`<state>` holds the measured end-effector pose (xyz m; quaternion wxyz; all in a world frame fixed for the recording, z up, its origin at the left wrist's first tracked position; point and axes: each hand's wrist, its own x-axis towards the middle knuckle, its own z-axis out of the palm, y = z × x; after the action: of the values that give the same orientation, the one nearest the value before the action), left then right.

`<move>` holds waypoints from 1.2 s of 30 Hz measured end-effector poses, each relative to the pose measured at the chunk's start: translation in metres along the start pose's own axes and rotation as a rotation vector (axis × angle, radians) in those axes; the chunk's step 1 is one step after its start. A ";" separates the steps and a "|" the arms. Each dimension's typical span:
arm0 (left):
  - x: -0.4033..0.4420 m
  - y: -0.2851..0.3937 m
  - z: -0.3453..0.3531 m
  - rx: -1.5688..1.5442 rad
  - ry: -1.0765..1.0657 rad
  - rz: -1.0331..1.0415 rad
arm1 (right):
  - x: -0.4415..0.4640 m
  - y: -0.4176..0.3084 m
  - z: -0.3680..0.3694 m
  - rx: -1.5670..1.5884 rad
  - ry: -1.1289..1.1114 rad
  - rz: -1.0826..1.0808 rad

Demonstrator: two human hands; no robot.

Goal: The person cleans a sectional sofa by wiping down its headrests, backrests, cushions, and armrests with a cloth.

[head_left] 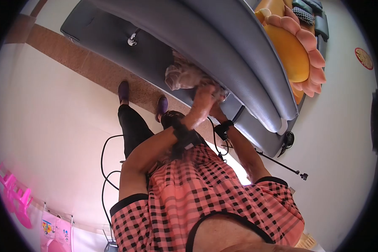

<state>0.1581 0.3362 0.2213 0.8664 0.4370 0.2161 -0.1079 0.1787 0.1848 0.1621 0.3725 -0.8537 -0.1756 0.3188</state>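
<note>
A crumpled pale cloth (pixel 182 77) lies against the dark grey underside area of the grey padded sofa (pixel 227 46). My left hand (pixel 206 95) is closed at the cloth's right end, its fingers slightly blurred. Just behind and below it is my right hand (pixel 217 111), close to the same end of the cloth. The left hand and wrist partly cover it, so its fingers do not show clearly. Shiny metal shows beside the hands at the sofa's edge. Both wrists wear black bands, the left one with a bulky device (pixel 187 138).
A chrome fitting (pixel 132 38) stands out from the sofa. Black cables (pixel 103 168) hang beside my body. A thin black rod (pixel 279 163) is at right. An orange flower-shaped cushion (pixel 290 52) sits behind the sofa, and pink plastic chairs (pixel 19 199) stand at lower left.
</note>
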 end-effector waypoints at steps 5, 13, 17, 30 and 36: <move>0.022 -0.037 0.027 -0.716 0.098 -0.391 | 0.005 0.125 0.040 -0.375 0.227 -0.376; 0.020 0.076 -0.085 -0.770 0.204 0.112 | 0.009 0.006 0.000 0.223 -0.097 0.316; 0.011 0.103 -0.147 -0.434 0.271 0.340 | 0.008 0.001 -0.003 0.232 -0.076 0.332; 0.068 0.211 -0.294 0.950 0.915 0.638 | 0.008 0.006 -0.015 0.208 -0.102 0.448; 0.134 0.166 -0.317 1.525 1.058 0.681 | 0.017 0.005 -0.016 0.240 -0.160 0.459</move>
<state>0.2499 0.6906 0.1103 0.1292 0.9089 0.3110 0.2459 0.2023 0.1820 0.1602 0.3738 -0.7930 0.0326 0.4800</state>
